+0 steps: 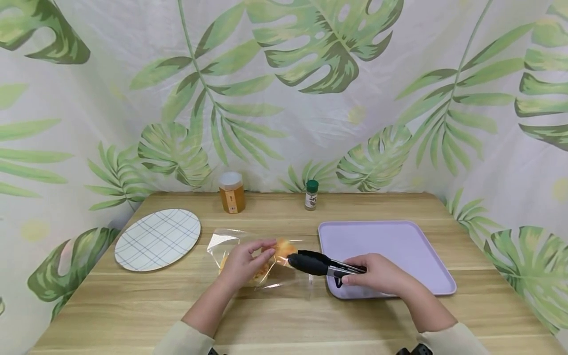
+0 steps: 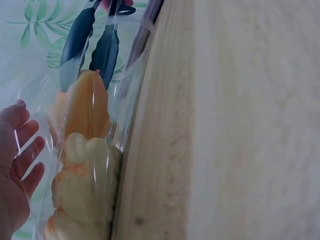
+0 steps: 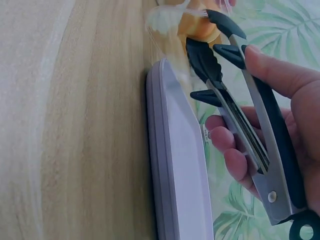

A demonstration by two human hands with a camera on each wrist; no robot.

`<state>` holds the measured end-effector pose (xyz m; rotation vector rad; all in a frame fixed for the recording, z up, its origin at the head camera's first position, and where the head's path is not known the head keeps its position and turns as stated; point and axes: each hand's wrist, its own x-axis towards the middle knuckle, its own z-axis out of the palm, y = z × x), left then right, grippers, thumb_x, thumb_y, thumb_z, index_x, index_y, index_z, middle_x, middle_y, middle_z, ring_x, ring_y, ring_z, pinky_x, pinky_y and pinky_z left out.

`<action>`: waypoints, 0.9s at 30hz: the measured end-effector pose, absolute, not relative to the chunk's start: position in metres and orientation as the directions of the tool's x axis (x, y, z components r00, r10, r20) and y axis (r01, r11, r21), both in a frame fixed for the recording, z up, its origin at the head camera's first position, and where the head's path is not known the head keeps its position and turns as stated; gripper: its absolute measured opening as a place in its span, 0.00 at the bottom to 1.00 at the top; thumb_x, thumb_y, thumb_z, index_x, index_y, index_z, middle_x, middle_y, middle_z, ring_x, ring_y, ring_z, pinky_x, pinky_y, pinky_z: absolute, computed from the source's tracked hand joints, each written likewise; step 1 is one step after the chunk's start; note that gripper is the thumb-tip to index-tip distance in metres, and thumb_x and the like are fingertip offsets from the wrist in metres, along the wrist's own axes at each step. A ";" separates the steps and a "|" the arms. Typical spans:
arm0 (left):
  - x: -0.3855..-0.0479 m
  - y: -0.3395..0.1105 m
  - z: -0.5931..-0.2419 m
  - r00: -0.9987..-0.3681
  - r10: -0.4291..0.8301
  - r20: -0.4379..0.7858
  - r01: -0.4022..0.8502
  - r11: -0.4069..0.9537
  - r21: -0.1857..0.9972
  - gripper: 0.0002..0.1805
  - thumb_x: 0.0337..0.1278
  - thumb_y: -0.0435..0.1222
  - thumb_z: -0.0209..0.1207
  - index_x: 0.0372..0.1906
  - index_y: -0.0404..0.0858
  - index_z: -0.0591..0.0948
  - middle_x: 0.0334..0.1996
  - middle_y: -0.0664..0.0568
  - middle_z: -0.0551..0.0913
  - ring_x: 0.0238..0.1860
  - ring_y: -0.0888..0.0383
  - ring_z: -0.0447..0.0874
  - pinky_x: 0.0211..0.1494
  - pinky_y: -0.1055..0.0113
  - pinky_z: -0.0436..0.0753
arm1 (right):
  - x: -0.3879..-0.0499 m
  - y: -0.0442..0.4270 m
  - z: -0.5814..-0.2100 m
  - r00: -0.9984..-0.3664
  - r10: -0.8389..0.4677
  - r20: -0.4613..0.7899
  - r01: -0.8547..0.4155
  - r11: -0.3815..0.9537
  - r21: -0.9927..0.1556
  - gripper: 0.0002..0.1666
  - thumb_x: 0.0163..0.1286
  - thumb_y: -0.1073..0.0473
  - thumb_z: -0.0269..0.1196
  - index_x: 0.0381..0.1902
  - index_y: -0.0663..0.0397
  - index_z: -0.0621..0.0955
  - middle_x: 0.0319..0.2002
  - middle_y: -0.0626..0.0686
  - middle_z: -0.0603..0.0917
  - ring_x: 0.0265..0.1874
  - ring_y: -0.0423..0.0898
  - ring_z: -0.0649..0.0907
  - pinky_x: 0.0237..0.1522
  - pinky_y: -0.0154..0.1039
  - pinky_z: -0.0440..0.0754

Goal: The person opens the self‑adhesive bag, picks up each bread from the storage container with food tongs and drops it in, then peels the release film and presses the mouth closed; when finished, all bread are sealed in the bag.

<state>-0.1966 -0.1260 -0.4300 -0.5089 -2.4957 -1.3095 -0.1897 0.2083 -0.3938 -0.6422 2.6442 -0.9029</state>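
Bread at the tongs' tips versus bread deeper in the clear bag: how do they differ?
The front bread sits at the tongs, the deeper bread apart from them. The front bread is orange-tan, the deeper bread mostly paler. The front bread looks smoother, the deeper bread lumpier. Both show through the bag.

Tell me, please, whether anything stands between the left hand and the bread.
Yes: the clear plastic bag holds the bread, so its film lies between that and the left hand. Nothing else visible intervenes.
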 end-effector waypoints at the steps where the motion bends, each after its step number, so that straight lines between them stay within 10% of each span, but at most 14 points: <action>1: -0.197 -0.126 -0.430 -0.895 0.183 0.406 0.438 0.526 0.728 0.11 0.59 0.36 0.65 0.46 0.40 0.87 0.44 0.51 0.89 0.49 0.53 0.87 0.49 0.56 0.86 | -0.190 0.207 -0.393 -0.861 -0.496 -0.111 -0.327 0.708 -0.627 0.30 0.61 0.40 0.68 0.54 0.54 0.83 0.40 0.44 0.87 0.37 0.39 0.79 0.41 0.34 0.77; 6: -0.197 -0.126 -0.428 -0.887 0.210 0.411 0.458 0.508 0.730 0.10 0.60 0.36 0.65 0.45 0.39 0.87 0.46 0.49 0.89 0.30 0.64 0.83 0.31 0.72 0.81 | -0.193 0.199 -0.391 -0.852 -0.511 -0.114 -0.340 0.706 -0.621 0.29 0.62 0.40 0.67 0.52 0.53 0.84 0.39 0.44 0.86 0.36 0.40 0.78 0.40 0.35 0.76; 12: -0.196 -0.125 -0.425 -0.895 0.218 0.389 0.444 0.508 0.738 0.11 0.60 0.35 0.64 0.46 0.37 0.86 0.49 0.47 0.88 0.27 0.66 0.81 0.32 0.74 0.82 | -0.196 0.189 -0.390 -0.855 -0.499 -0.142 -0.317 0.719 -0.619 0.30 0.62 0.41 0.68 0.53 0.56 0.83 0.41 0.47 0.87 0.37 0.41 0.78 0.41 0.39 0.77; 22: -0.196 -0.123 -0.427 -0.909 0.250 0.333 0.415 0.471 0.779 0.13 0.61 0.36 0.63 0.49 0.35 0.85 0.53 0.43 0.85 0.31 0.58 0.85 0.32 0.74 0.83 | -0.199 0.182 -0.395 -0.846 -0.513 -0.145 -0.320 0.705 -0.633 0.26 0.62 0.41 0.67 0.50 0.54 0.84 0.35 0.45 0.86 0.33 0.41 0.76 0.36 0.35 0.73; 27: -0.197 -0.123 -0.429 -0.919 0.239 0.313 0.392 0.498 0.773 0.13 0.60 0.36 0.64 0.49 0.37 0.86 0.53 0.45 0.86 0.51 0.49 0.86 0.46 0.67 0.86 | -0.198 0.180 -0.397 -0.850 -0.509 -0.139 -0.330 0.719 -0.611 0.27 0.62 0.40 0.67 0.50 0.54 0.84 0.34 0.44 0.84 0.33 0.41 0.76 0.36 0.36 0.74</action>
